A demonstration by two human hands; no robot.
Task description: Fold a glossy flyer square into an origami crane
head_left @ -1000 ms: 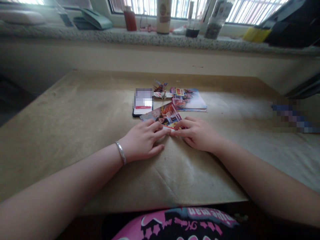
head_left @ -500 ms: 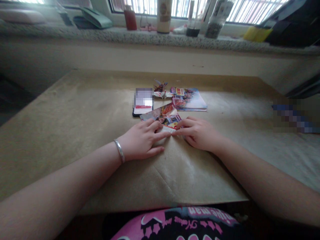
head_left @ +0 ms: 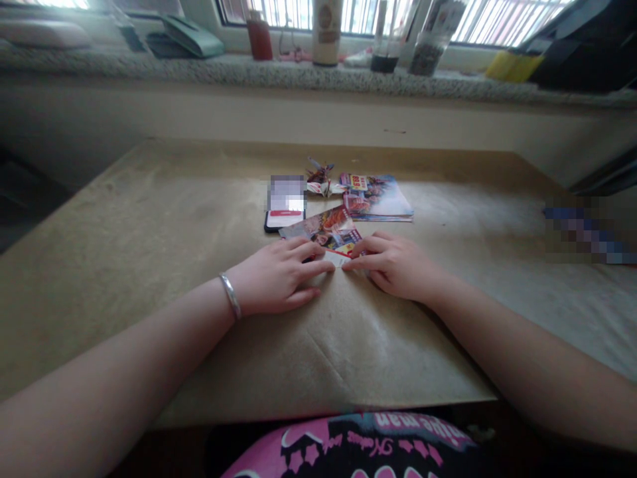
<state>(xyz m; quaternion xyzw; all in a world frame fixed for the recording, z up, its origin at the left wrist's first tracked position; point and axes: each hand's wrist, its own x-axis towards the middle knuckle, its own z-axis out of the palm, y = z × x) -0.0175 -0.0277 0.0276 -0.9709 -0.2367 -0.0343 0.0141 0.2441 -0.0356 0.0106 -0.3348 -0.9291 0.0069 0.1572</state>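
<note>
A printed paper sheet (head_left: pixel 334 229) with colourful pictures lies on the table, its near edge folded over to show a white strip (head_left: pixel 337 258). My left hand (head_left: pixel 279 275), a silver bangle at its wrist, rests palm down on the sheet's left near side, fingers stretched out and thumb apart. From the right, my right hand (head_left: pixel 391 265) touches the sheet's near right corner, its index fingertip by the white strip and its thumb lower on the table. A small gap separates the two index fingertips. The fingers cover parts of the fold.
Just beyond the sheet lies a phone (head_left: pixel 285 206), partly blurred. Folded paper pieces (head_left: pixel 323 179) sit beside it, and a stack of printed sheets (head_left: pixel 381 197) lies to their right. Bottles, including a red one (head_left: pixel 259 36), stand on the windowsill (head_left: pixel 279 72).
My left hand has slid slightly left, its index fingertip drawing away from my right index finger and uncovering more of the white strip. My right hand stays nearly still.
</note>
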